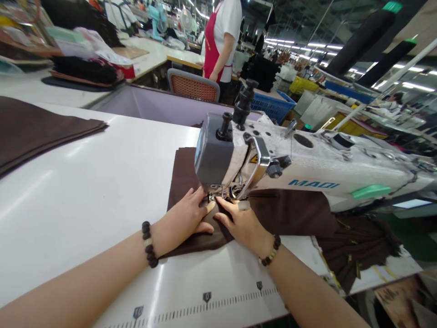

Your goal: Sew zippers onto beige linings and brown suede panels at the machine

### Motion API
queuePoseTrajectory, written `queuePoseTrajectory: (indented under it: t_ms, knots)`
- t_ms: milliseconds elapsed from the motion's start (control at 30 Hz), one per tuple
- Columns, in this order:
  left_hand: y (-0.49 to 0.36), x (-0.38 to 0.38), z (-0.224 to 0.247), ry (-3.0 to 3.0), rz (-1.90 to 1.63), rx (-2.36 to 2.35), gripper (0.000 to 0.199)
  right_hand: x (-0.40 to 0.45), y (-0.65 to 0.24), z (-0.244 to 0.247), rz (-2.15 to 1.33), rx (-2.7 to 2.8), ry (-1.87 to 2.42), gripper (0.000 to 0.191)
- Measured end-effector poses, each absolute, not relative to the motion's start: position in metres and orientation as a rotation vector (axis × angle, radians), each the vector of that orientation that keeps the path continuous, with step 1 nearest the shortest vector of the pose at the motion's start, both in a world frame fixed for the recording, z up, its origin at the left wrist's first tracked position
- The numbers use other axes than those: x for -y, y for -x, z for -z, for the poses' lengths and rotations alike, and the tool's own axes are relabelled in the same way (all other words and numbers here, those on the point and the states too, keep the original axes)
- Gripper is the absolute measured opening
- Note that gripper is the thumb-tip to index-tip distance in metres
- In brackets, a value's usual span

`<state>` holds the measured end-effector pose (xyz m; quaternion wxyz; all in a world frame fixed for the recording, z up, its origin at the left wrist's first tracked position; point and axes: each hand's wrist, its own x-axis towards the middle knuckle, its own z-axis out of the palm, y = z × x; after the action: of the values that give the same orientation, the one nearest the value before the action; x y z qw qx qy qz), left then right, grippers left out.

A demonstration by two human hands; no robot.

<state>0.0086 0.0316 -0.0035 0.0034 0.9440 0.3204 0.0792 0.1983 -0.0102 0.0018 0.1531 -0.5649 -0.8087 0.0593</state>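
Note:
A dark brown fabric piece [290, 212] lies on the white table under the head of a sewing machine [218, 150]. My left hand [187, 218] presses on the fabric just left of the presser foot [211, 197], its fingers stretched out and lying flat. On the other side, my right hand [244, 225] rests on the same fabric, index finger reaching close to the needle area and thumb spread apart. Both hands touch the cloth from above without gripping it. The needle itself is too small to make out.
Stacked brown pieces [41, 132] lie at the table's left. Brown pieces with zippers [358, 246] are piled at the right. A ruler scale [206, 298] runs along the front edge. Beyond stand a chair [194, 85] and a person in a red apron [218, 45]. Thread cones [362, 41] hang upper right.

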Motion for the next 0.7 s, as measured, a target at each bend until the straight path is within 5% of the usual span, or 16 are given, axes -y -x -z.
queuePoseTrajectory:
  t_ms: [533,700]
  knots:
    - [0.007,-0.046,0.005,-2.849,-0.344,-0.846,0.048,0.006,-0.214,-0.033,-0.251,2.434,1.878,0.038]
    - [0.03,-0.067,-0.02,-2.874,-0.265,-0.751,0.023,0.013,-0.219,-0.085,-0.802,2.883,1.682,0.034]
